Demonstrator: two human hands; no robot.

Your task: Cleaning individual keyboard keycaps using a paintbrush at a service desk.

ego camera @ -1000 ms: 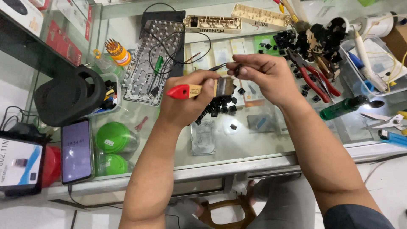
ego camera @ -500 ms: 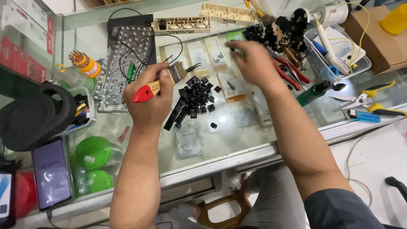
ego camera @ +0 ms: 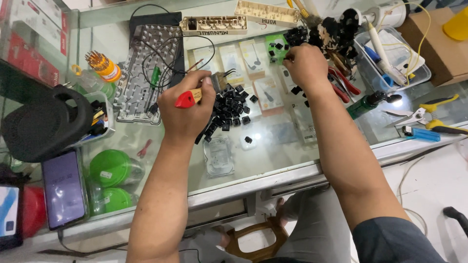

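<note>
while flat pale packages (ego camera: 253,56) lie in rows under the glass counter top (ego camera: 273,146), a green one (ego camera: 276,46) sits near the right hand (ego camera: 306,65). at the far left a clear tub (ego camera: 100,117) holds small tools, and a clear tray (ego camera: 390,63) at right holds white bits. the left hand (ego camera: 187,104) is closed round a red-handled brush (ego camera: 195,96), bristles over the pile of black keycaps (ego camera: 226,109) (mid-counter). the right hand's fingers pinch at black keycaps (ego camera: 295,35) farther back; what they grip is unclear.
</note>
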